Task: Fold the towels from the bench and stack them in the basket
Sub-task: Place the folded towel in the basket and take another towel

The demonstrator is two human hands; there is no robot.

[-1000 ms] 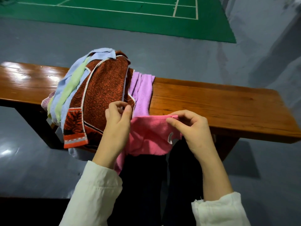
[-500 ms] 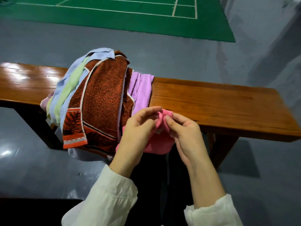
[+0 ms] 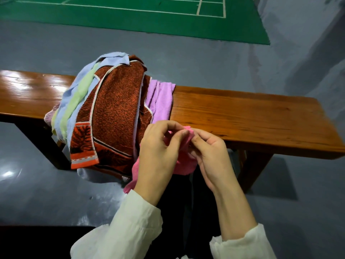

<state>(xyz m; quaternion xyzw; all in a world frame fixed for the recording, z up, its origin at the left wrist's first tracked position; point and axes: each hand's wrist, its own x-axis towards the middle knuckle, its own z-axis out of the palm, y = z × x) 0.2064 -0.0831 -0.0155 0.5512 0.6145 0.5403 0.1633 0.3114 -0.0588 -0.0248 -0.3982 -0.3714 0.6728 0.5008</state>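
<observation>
Wooden and glossy, the bench [image 3: 242, 113] runs across the view, and at its near edge both hands meet on one pink towel [image 3: 186, 163]. Far left of that pinch, a heap of towels sits on the bench and spills over its front edge: a light blue towel [image 3: 78, 86] and a pale green towel [image 3: 78, 94] lie along its left flank. Nearer the pinch, a rust-red patterned towel [image 3: 115, 113] with white edging covers the heap's middle, its orange-banded end hanging below the bench edge. Just up and left of the pinch, a lilac towel [image 3: 162, 101] drapes against the heap's right side.

At the pinch itself, the left hand [image 3: 158, 157] has thumb and fingers closed on the top edge of the pink towel, and the right hand [image 3: 209, 154] nips the same bunched edge from the other side, fingertips of both nearly touching. Pink cloth hangs down below the grip, between the wrists and past the left one, in front of the bench edge. Both forearms wear pale sleeves [image 3: 130, 230]. Right of the grip the bench top is bare wood. Beyond it lie grey floor [image 3: 205, 62] and a green court mat [image 3: 130, 17] with white lines.
</observation>
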